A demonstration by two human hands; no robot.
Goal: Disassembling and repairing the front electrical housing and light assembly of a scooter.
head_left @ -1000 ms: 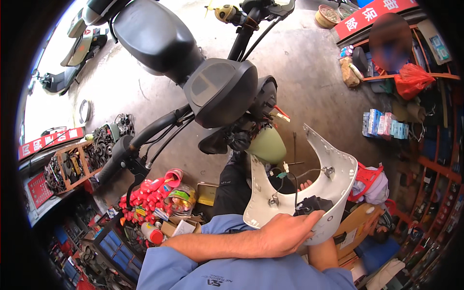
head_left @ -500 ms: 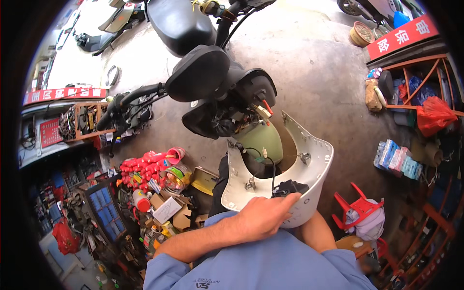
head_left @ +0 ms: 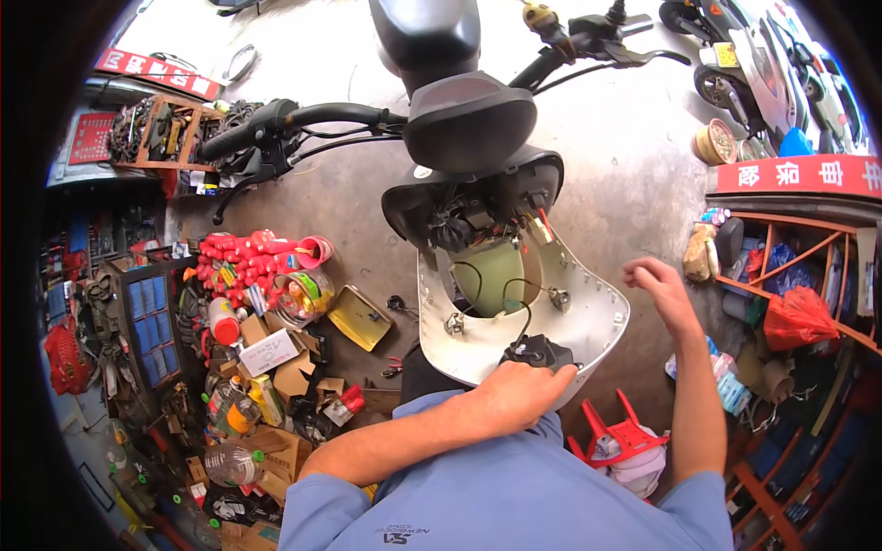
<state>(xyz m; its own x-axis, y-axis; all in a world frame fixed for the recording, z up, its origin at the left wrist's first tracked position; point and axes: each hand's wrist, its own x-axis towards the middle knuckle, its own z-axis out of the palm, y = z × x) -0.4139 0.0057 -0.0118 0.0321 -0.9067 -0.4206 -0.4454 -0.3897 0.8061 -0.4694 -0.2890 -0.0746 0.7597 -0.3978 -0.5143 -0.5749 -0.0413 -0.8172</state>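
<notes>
A white plastic scooter front panel (head_left: 459,360), curved like a U, lies inner side up in front of my body. My left hand (head_left: 525,393) is closed over its near edge, beside a black lamp unit (head_left: 542,351) with a dark cable. Two small metal-looking fittings sit on the panel's inner face. My right hand (head_left: 663,286) is raised off the panel's right side, fingers loosely bent, with nothing visible in it. Beyond the panel stands the scooter's opened black front cover (head_left: 514,188), with wiring exposed and a pale green part (head_left: 496,275) below.
Handlebars (head_left: 344,115) spread left and right above the front cover. Bottles, cardboard boxes (head_left: 271,354) and a yellow tray (head_left: 356,319) crowd the left floor. A red stool (head_left: 625,432) stands near right, and an orange rack (head_left: 790,266) with a red bag is further right.
My right hand has come out from beneath the panel and risen to its right. My left hand keeps its grip on the near edge. The view has shifted, with the scooter now more upright.
</notes>
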